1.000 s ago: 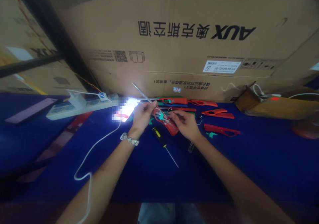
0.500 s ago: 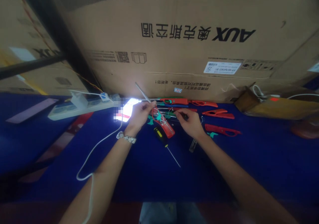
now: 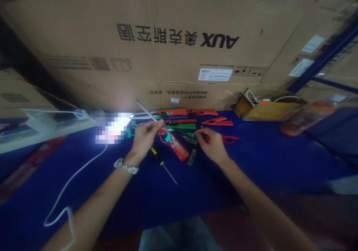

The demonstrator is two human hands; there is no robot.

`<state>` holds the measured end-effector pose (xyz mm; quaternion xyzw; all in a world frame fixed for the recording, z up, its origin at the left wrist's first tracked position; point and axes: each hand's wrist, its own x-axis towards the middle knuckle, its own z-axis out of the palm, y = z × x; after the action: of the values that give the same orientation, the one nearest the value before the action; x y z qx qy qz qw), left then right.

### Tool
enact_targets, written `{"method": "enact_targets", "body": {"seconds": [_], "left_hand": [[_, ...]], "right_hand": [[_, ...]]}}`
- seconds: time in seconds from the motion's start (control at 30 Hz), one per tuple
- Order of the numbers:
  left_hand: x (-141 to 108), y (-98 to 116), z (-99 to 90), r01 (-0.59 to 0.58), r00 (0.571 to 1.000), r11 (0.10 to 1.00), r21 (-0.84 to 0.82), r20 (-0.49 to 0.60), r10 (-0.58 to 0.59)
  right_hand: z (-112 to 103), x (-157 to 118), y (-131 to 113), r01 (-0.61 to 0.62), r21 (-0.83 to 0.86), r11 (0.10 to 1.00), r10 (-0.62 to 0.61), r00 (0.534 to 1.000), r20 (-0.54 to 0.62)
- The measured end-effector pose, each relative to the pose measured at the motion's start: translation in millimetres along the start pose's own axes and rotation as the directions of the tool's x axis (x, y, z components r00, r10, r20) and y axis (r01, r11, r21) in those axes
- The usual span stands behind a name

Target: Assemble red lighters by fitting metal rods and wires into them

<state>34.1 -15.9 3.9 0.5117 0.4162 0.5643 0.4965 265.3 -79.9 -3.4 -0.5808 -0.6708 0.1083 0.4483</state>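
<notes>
My left hand (image 3: 147, 135) is closed on an opened red stick lighter (image 3: 179, 150), near the base of its metal rod, which points up and left. The lighter's inner parts and a teal piece show in its handle. To the right, my right hand (image 3: 211, 143) is closed in a pinch; what its fingertips hold is too small to make out. A thin wire lies between the hands. Small clear pieces (image 3: 192, 157) rest by my right fingers. Below the lighter lies a black-and-yellow screwdriver (image 3: 162, 163).
Behind my hands lie red lighter shells (image 3: 218, 121) and a green lighter (image 3: 181, 126). A brightly glowing, partly blurred object (image 3: 120, 122) with a white cable is at left. A large carton (image 3: 167, 68) walls the back. At right are a yellow box (image 3: 260, 111) and a bottle (image 3: 307, 118).
The view has swung right, bringing the bottle fully in. Both hands and the lighter have shifted right relative to the screwdriver, uncovering another clear piece beside my right hand.
</notes>
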Motion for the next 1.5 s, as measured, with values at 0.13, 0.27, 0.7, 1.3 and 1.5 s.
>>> {"method": "enact_targets", "body": {"seconds": [0.13,0.27,0.7,1.3,1.5], "left_hand": [[0,-1,22.8,-0.004,0.999,0.999,0.042,0.052,0.002],[5,-2,35.2,-0.04,0.996,0.993,0.113,0.085,0.03],[-3,-7,63.4,0.047,0.993,0.999,0.007,0.108,-0.048],[1,-3,105.2,0.116,0.982,0.993,0.005,0.15,-0.116],[3,-5,108.8,0.143,0.985,0.989,-0.04,0.108,-0.138]], "right_hand": [[-12,-11,11,-0.013,-0.024,1.0,0.013,1.0,-0.013],[-17,-13,17,-0.005,-0.041,0.999,0.004,1.0,-0.018],[-39,-12,20,-0.045,-0.574,0.818,0.159,0.976,0.151],[-54,-14,52,-0.06,-0.303,0.951,0.069,0.997,0.017],[-53,34,62,-0.028,-0.571,0.821,0.118,0.986,0.12]]}}
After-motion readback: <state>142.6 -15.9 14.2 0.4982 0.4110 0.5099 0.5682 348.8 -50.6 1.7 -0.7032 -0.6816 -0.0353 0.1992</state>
